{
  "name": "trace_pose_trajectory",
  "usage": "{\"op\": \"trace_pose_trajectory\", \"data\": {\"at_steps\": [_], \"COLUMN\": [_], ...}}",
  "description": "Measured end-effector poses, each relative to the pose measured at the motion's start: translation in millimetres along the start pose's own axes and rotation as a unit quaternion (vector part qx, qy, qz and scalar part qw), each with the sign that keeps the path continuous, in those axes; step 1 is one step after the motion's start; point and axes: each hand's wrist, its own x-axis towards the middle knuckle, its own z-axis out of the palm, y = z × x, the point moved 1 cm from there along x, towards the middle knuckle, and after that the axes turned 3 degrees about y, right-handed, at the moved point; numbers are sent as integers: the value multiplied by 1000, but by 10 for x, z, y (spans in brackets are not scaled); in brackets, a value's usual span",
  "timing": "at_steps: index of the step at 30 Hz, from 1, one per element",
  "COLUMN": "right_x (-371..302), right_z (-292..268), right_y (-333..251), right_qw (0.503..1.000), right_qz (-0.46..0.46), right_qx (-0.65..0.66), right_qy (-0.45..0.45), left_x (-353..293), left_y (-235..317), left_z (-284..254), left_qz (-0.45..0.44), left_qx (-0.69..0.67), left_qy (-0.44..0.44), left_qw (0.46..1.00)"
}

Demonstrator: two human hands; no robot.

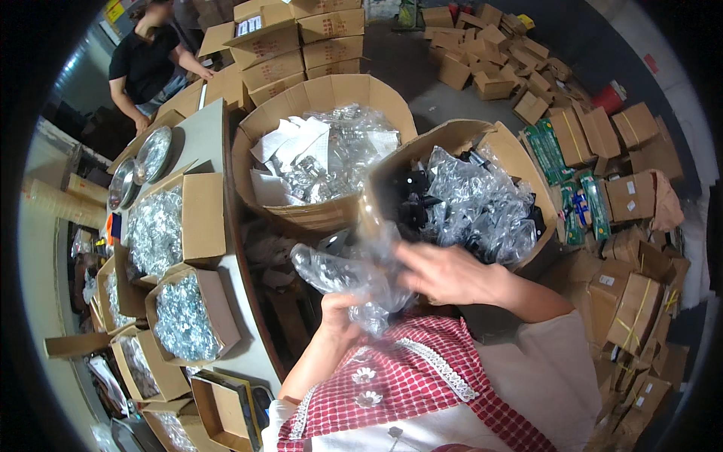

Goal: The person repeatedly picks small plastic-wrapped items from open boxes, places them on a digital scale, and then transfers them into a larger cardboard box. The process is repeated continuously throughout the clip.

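Observation:
A crumpled clear plastic bag (354, 282) is in front of my apron, and what it holds, if anything, cannot be made out. My left hand (339, 315) is closed around the bag's lower left side. On the bag's other side is my right hand (448, 273), its fingers smeared by motion at the plastic, so their grip is unclear. Just beyond the right hand stands a carton (546, 218) of clear-bagged black parts (478, 196). To its left, a big round-bent carton (248, 154) holds shiny clear-wrapped pieces (354, 143) and white papers (297, 143).
A grey table (252, 309) on my left bears open boxes of small bagged metal parts (187, 316) and round metal trays (154, 154). A person in black (147, 60) stands at its far end. Stacked cartons (636, 309) line the right; loose boxes (493, 56) lie behind.

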Motion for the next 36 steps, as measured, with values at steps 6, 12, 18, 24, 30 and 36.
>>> {"op": "trace_pose_trajectory", "data": {"at_steps": [6,12,18,24,30,36], "right_x": [812,1145,751,768,1903,3318], "right_z": [-318,100,-310,-659,-214,115], "right_y": [1021,1844,1472,136,-778,-883], "right_qw": [974,905,969,854,867,849], "right_qz": [156,137,105,118,-68,-110], "right_qx": [50,-399,-46,422,482,511], "right_qy": [155,61,220,280,105,-79], "left_x": [-114,-317,-694,-751,-475,-108], "left_y": [331,860,1551,1877,2019,2644], "left_z": [-331,-565,-1092,-1238,-851,-892], "left_qz": [25,81,213,250,188,272], "left_qx": [-53,-39,-97,-115,-221,-253], "left_qy": [26,63,40,-29,-157,-95], "left_qw": [998,994,971,961,944,924]}}
